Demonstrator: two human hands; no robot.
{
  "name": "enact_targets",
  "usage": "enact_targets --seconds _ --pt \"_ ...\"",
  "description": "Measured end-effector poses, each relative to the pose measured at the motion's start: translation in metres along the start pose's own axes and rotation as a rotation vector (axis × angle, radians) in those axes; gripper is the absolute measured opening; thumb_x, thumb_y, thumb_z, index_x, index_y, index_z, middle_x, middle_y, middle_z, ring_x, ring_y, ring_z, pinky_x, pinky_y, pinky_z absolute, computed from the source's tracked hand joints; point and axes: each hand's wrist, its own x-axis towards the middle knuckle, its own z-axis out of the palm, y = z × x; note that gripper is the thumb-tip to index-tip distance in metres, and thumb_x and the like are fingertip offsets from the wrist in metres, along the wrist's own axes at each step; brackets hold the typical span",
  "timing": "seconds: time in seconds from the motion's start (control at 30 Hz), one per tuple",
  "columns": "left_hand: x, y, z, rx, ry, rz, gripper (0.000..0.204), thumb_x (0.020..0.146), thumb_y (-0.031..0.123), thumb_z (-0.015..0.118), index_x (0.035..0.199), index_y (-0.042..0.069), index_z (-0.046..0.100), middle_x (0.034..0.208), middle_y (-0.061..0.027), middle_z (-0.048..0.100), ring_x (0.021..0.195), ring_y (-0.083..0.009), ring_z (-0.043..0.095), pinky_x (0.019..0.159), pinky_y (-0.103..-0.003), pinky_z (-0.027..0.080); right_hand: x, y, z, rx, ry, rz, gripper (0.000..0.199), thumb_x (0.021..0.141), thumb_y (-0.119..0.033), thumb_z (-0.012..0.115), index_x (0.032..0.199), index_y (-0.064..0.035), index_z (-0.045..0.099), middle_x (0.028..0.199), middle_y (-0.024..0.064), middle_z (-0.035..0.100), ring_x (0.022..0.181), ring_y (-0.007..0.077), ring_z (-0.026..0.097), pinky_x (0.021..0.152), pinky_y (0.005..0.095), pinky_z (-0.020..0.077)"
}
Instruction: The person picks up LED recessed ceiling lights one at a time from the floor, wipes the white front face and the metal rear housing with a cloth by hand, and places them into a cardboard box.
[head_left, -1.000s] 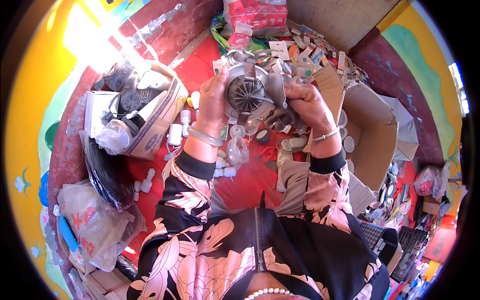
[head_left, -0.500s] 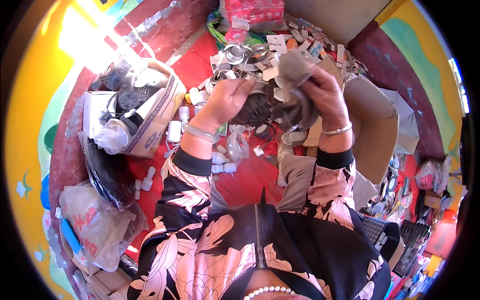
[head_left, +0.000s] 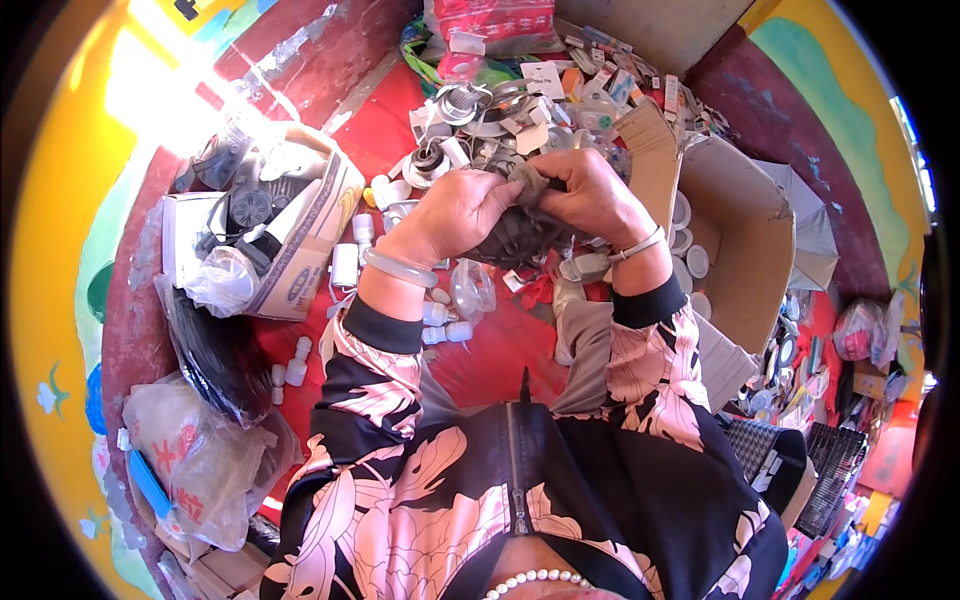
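Observation:
My left hand [head_left: 462, 208] is closed at the upper edge of a dark, ribbed round thing [head_left: 512, 240], whose exact kind I cannot make out. My right hand [head_left: 592, 195] pinches a grey-brown cloth [head_left: 530, 183], bunched against my left fingertips just above the dark thing. Both hands almost meet in front of me, over the heap of lamp parts. The fingers hide much of the cloth and the top of the ribbed thing.
An open carton [head_left: 740, 250] with white discs beside it stands at the right. On the left, another carton [head_left: 310, 245] is full of dark and white parts. White fittings [head_left: 446, 333] and a plastic bag [head_left: 472, 290] lie on the red floor covering [head_left: 490, 365].
My right hand has come down and left with the cloth, from above the heap to my left fingertips. The cloth, hanging loosely before, is now bunched between the hands.

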Motion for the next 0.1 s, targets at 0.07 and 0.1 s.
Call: enact_targets --seconds 0.07,0.1 --pt "0.0007 -0.0006 0.0016 -0.055 0.023 -0.015 0.031 0.093 0.025 0.051 0.082 -0.002 0.061 0.068 -0.0193 0.058 0.062 -0.0271 0.06 0.058 -0.036 0.044 0.0003 0.0035 0.0005 0.037 0.076 -0.063 0.02 0.07 0.0 0.056 0.089 -0.0005 0.062 0.07 0.0095 0.061 0.064 0.0138 0.056 0.061 0.0286 0.0462" --pt "0.0015 -0.0005 0.0018 -0.056 0.022 -0.012 0.031 0.093 0.025 0.051 0.082 -0.002 0.061 0.068 -0.0193 0.058 0.062 -0.0271 0.06 0.058 -0.036 0.044 -0.0002 0.006 0.0013 0.054 0.115 -0.094 0.021 0.07 -0.001 0.057 0.09 -0.0005 0.063 0.07 0.0095 0.061 0.064 0.0139 0.056 0.061 0.0287 0.0463"
